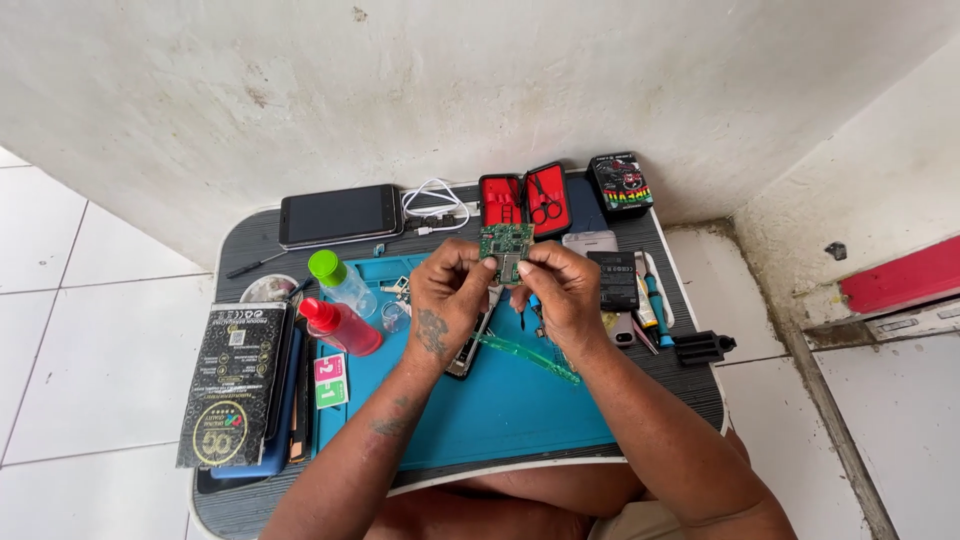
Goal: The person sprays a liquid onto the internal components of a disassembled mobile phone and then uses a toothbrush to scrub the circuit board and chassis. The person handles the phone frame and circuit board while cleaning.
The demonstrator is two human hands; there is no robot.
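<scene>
the left hand [445, 300] and right hand [562, 290] are raised over a blue mat [500, 410] on the tabletop [250, 240], fingers [462, 262] of both clamped on a small green circuit board [505, 243] between them. below the fingers lies an opened phone [470, 345]; left of them a green-capped bottle [340, 282] and a red bottle [340, 326]; just beyond them an open red tool case [525, 205].

Soft, even daylight fills the scene; the white wall [480, 90] at twelve o'clock is bright without blowing out. Shadows are faint, gathering under the table [690, 385] edge toward six. Focus is sharp centrally; wide-angle bending curves the edges.
</scene>
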